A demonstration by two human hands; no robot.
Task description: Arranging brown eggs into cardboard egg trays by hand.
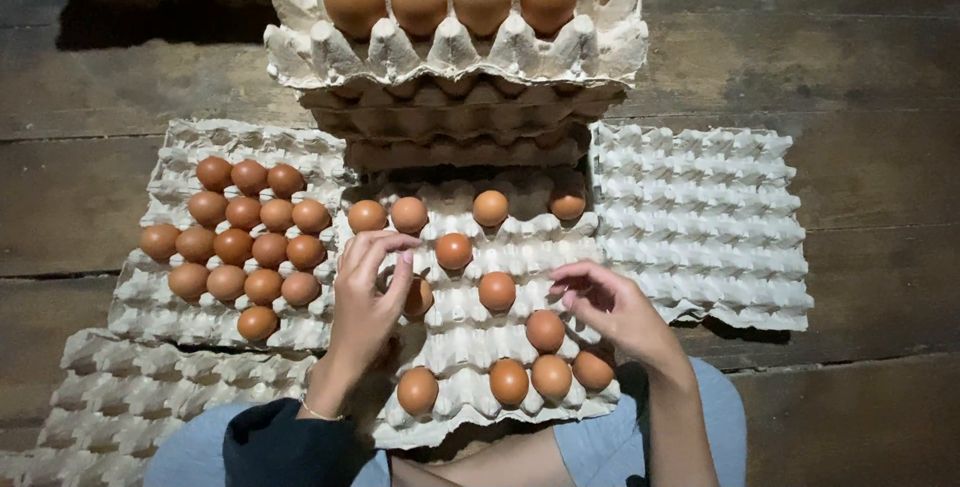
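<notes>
Grey pulp egg tray [470,402], centre: scattered brown eggs [496,291]; left hand [366,299] fingers grip one egg, right hand [612,305] fingers loosely curled, empty; nine-o'clock tray [170,319] part-filled, three-o'clock tray [700,217] bare.

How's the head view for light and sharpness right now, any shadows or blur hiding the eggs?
Head view: light falls on the centre, so the brown eggs and grey pulp egg trays read sharply; the dark wooden floor fades to black at the top corners; the tall tray stack shadows the row behind it; left hand and right hand show slight softness.
</notes>
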